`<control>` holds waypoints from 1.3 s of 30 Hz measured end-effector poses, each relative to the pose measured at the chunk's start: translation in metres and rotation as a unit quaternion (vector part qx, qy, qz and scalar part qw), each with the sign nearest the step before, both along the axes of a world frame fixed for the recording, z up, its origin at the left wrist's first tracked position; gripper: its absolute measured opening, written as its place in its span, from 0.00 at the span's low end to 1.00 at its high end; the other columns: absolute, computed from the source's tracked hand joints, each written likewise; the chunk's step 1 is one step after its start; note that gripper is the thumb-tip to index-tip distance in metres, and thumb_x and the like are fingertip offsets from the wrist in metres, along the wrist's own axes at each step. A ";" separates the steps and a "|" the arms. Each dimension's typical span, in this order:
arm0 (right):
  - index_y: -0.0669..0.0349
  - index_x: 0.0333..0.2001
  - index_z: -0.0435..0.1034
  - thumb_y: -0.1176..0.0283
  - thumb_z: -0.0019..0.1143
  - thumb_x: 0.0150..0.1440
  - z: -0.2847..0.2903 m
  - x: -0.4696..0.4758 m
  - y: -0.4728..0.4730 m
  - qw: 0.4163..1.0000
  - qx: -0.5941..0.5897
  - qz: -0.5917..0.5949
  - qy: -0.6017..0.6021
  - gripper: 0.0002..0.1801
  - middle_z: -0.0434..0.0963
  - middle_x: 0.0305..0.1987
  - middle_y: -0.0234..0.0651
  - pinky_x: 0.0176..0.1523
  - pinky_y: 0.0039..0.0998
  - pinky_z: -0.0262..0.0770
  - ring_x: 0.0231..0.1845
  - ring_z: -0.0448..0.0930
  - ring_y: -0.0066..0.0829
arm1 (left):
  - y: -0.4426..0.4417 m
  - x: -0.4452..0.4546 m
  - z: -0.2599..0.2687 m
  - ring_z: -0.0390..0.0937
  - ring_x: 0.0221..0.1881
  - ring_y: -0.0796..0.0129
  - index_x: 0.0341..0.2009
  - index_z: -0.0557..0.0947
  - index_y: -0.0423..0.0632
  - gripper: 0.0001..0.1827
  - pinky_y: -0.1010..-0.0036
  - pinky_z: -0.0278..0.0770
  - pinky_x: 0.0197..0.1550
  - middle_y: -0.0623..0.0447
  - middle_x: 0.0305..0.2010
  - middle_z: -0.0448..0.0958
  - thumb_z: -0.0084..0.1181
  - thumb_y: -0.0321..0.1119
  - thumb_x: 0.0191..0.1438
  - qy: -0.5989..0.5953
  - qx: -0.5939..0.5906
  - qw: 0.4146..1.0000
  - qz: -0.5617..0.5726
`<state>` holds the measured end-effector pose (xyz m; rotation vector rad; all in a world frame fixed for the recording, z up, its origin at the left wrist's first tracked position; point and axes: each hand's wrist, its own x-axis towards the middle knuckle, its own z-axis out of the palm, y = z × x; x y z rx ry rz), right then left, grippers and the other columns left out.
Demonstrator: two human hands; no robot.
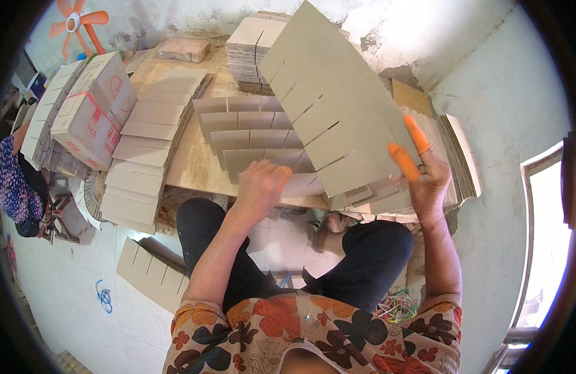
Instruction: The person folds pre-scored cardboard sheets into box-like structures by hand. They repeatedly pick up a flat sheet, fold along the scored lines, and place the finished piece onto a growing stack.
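Observation:
A large slotted cardboard sheet (334,93) is held up at its lower right edge by my right hand (421,168), whose thumb and a finger wear orange finger cots. Several slits run in from the sheet's left side. My left hand (262,187), its fingers curled and an orange cot on one of them, is at the near edge of the wooden board; whether it grips anything I cannot tell. Just beyond it, several slotted cardboard strips (248,139) stand upright in rows on the board. The lower part of the sheet hides some of them.
Overlapping cardboard pieces (145,149) lie left on the wooden board (194,163), beside a strapped carton (91,110). Cardboard stacks stand at the back (243,44) and right (461,159). A brick (183,49) and an orange fan (73,22) are behind. Another person (16,182) is far left.

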<state>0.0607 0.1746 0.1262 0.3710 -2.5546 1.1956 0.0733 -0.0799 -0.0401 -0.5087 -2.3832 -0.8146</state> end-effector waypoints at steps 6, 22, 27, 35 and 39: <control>0.63 0.59 0.68 0.80 0.59 0.56 -0.001 0.004 0.001 0.999 -0.012 -0.003 0.033 0.25 0.81 0.45 0.34 0.25 0.16 0.74 0.21 0.73 0.11 | -0.001 0.000 -0.004 0.75 0.30 0.58 0.29 0.81 0.45 0.08 0.65 0.72 0.33 0.52 0.28 0.80 0.64 0.24 0.41 0.008 0.010 1.000 0.000; 0.62 0.59 0.68 0.77 0.60 0.56 -0.047 -0.023 -0.011 0.972 0.119 0.203 -0.023 0.25 0.82 0.37 0.38 0.25 0.22 0.70 0.19 0.72 0.16 | 0.004 -0.008 -0.004 0.74 0.28 0.60 0.26 0.81 0.46 0.07 0.66 0.72 0.32 0.54 0.26 0.79 0.65 0.25 0.39 0.028 0.022 0.999 0.004; 0.63 0.61 0.64 0.80 0.58 0.55 -0.062 -0.015 -0.025 0.953 0.182 0.232 0.067 0.29 0.76 0.26 0.49 0.27 0.32 0.72 0.19 0.74 0.37 | 0.004 -0.007 -0.006 0.74 0.28 0.61 0.25 0.81 0.47 0.07 0.67 0.72 0.32 0.55 0.25 0.79 0.65 0.25 0.39 0.020 0.014 1.000 0.008; 0.61 0.59 0.66 0.69 0.58 0.56 -0.100 -0.003 -0.021 0.894 0.379 0.233 -0.052 0.27 0.76 0.29 0.49 0.32 0.39 0.74 0.28 0.78 0.49 | 0.004 -0.007 -0.002 0.75 0.30 0.60 0.29 0.81 0.46 0.09 0.67 0.72 0.33 0.53 0.28 0.80 0.65 0.25 0.39 0.014 0.006 1.000 -0.008; 0.59 0.55 0.70 0.64 0.58 0.56 -0.092 -0.016 -0.008 0.935 0.245 0.256 0.014 0.24 0.79 0.34 0.45 0.36 0.40 0.77 0.32 0.80 0.48 | 0.002 -0.007 0.002 0.77 0.33 0.58 0.33 0.81 0.45 0.12 0.65 0.74 0.37 0.51 0.32 0.81 0.66 0.26 0.40 0.003 -0.017 1.000 -0.010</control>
